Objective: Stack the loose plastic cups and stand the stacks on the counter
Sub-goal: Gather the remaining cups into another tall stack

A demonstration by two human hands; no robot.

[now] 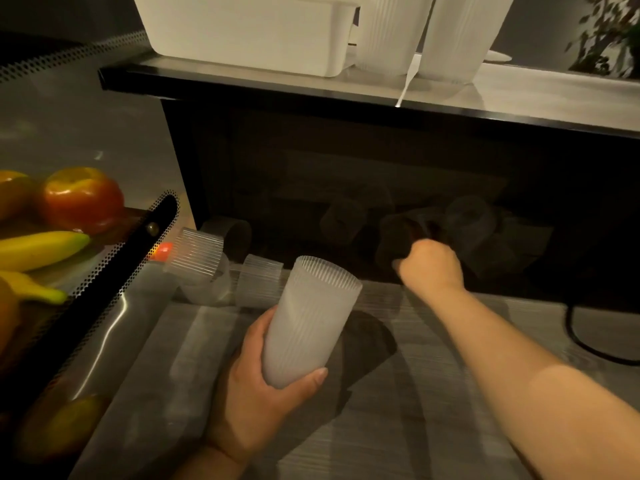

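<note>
Bin: a white plastic bin (249, 32) stood at the back of a black-edged upper shelf (346, 86), its top cut off by the frame.
Fruit: a red apple (81, 199) sat at far left, just behind two yellow bananas (41, 249) whose tips were tinged green; an orange-coloured fruit (10, 195) showed at the frame edge beside the apple.
Tray: the fruit lay in a black perforated metal tray (104, 282) with a round stud on its rim.
Cable: a black cable (588, 344) curved across the pale surface at right.
Plant: dark leafy stems (609, 32) rose in the upper right corner.
</note>
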